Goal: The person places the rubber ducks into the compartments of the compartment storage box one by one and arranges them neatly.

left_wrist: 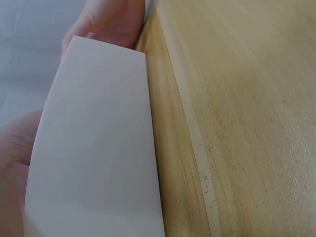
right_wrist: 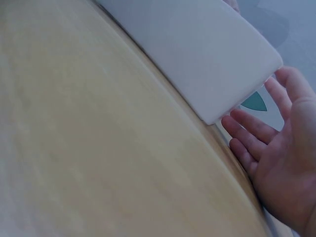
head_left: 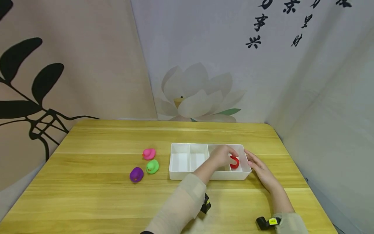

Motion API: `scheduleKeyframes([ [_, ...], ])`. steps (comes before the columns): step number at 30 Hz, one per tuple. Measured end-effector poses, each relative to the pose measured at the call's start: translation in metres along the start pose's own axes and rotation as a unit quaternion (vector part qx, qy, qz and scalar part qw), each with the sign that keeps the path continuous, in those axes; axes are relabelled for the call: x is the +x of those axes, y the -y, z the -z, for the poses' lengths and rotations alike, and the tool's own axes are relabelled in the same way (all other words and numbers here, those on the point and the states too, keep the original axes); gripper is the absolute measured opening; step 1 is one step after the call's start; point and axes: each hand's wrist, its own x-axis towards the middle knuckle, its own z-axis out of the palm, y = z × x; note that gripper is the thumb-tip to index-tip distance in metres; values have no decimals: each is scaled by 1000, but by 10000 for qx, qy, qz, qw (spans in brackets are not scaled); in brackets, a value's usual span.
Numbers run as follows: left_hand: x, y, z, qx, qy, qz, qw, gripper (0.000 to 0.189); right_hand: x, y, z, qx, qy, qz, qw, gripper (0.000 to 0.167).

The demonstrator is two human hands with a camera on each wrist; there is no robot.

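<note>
A white divided box (head_left: pixel 190 175) stands on the table, its compartments in a row. My left hand (head_left: pixel 220 156) reaches over its front wall into the right end compartment. There its thumb and fingers pinch a small rounded red toy (head_left: pixel 234 166), partly hidden by the thumb. At the box's right end, my right hand (head_left: pixel 261 170) touches the outer wall with fairly straight fingers. In the right wrist view those fingers (right_wrist: pixel 252 131) lie along the box's edge. Only the box's outer front wall (left_wrist: pixel 98 138) and parts of the hands show in the left wrist view.
Left of the box, a pink rubber duck (head_left: pixel 149 154), a green rubber duck (head_left: pixel 152 166) and a purple rubber duck (head_left: pixel 136 175) sit close together on the wooden table (head_left: pixel 87 195). Printed cloth (head_left: pixel 117 58) hangs behind the table.
</note>
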Motion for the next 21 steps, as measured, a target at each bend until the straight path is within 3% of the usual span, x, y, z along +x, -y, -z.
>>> scheduleKeyframes([
  [5,-2,0,5,-191,-20,64,9998,24,0,1,0,32,-6,0,10000,50],
  [11,-7,2,13,-528,-156,-213,9983,26,-1,1,0,89,1,49,9999,50],
  [21,-32,8,25,-1417,-357,-554,9877,25,-1,-2,0,-14,-55,38,10000,50],
])
